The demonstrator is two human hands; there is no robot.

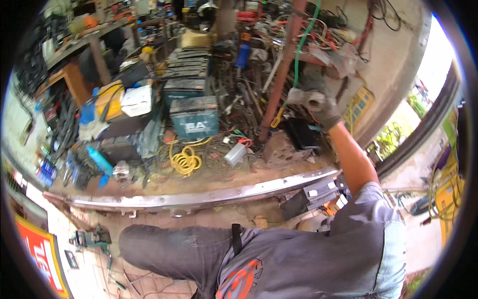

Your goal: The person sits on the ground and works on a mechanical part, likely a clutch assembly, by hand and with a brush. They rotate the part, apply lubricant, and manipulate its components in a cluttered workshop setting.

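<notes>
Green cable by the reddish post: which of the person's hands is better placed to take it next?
The right, probably: the gloved right hand is raised and appears close to the lower stretch of the green cable, while the left hand is out of view.

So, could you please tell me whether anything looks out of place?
Yes: the yellow coil lies loose in front of the nearest teal battery, and wires at upper right are tangled; both look untidy.

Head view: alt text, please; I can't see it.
Gloved right hand extended over the right side of a cluttered platform, near a reddish post; its grip is blurred. Further left sit a teal battery and a yellow coil.
</notes>
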